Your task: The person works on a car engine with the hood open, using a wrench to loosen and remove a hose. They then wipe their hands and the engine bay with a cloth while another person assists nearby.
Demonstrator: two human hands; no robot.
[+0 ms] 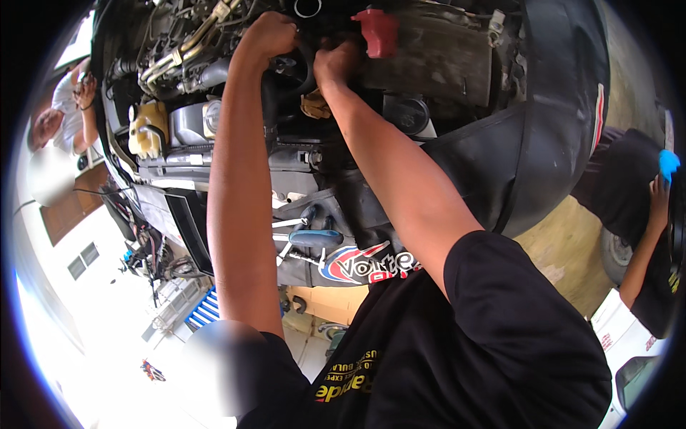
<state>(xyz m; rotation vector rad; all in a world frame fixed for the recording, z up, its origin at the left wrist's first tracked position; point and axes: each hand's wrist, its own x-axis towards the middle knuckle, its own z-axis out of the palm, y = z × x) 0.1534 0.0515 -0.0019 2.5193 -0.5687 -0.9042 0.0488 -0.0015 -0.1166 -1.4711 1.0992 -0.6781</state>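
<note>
Open engine bay of a car in a workshop yard, black fender cover [543, 136] draped right of the arms. I see both hands deep in the bay on a black rubber hose [289, 71]. Left hand [268, 36] is curled over its upper bend, right hand [336, 63] closed on it just beside, likely bracing it. The hose's long axis seems to run from the hands down toward me. Red cap [376, 32] sits just right of the right hand; yellowish reservoir [148, 129] well left. Tools with a blue handle [314, 237] lie below the forearms.
</note>
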